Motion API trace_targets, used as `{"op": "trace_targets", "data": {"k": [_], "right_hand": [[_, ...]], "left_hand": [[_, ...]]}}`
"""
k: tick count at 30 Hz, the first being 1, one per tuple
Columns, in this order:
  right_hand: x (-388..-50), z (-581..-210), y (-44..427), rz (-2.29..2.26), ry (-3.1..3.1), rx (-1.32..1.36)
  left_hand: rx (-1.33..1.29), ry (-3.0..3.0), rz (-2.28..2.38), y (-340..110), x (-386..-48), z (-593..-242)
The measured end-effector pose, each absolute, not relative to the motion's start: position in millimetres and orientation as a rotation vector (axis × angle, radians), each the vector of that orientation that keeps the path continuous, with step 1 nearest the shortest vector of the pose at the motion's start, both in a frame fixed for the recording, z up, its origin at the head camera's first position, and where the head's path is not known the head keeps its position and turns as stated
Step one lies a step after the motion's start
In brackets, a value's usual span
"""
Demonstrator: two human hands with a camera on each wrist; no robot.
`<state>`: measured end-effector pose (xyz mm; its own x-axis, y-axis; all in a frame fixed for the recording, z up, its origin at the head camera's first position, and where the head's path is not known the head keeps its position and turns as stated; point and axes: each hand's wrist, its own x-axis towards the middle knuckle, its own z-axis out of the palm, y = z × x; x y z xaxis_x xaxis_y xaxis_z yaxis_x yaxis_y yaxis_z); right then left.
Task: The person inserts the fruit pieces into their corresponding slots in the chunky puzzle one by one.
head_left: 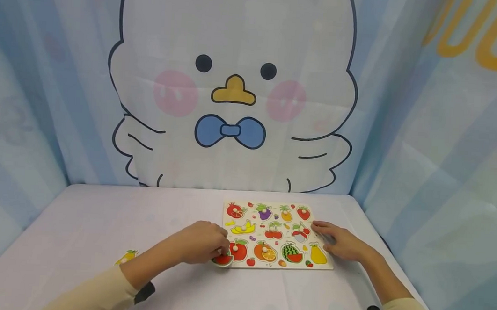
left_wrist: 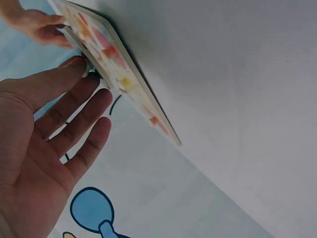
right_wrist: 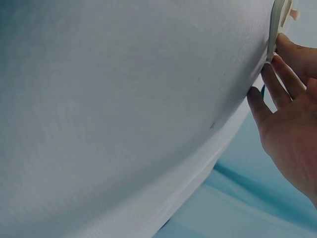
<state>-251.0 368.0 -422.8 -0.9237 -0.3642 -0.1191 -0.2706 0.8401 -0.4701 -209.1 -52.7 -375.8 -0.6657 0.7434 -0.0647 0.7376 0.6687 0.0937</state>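
Note:
A fruit puzzle board (head_left: 285, 265) of pale wood lies on the table, its fruit pictures in rows and several with small knobs. At its near left corner my left hand (head_left: 203, 243) pinches a watermelon piece (head_left: 223, 260) between thumb and fingers. In the left wrist view, the piece (left_wrist: 81, 45) shows as a thin plate over the board; the other fingers of the left hand (left_wrist: 54, 119) spread loosely. My right hand (head_left: 342, 243) touches the board's right edge. The right wrist view has the right hand (right_wrist: 292, 109) with fairly straight fingers, thumb tip at the board's edge (right_wrist: 273, 34).
A yellow fruit piece (head_left: 127, 257) with a green leaf lies on the white table (head_left: 102, 213) left of the board, partly hidden by my left forearm. Behind the table hangs a curtain (head_left: 231, 168) with a cartoon bird; more curtains stand at both sides.

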Motion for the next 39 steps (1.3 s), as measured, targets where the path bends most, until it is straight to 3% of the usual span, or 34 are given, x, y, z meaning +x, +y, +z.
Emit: {"op": "trace_targets", "data": {"k": [22, 39], "right_hand": [[-250, -420, 367, -0.685, 2.811, -0.459], [-251, -420, 367, -0.691, 2.801, -0.476]], "left_hand": [[1.518, 2.721, -0.052, 21, -229, -382], [1.541, 2.674, 0.012, 74, -245, -383]]}}
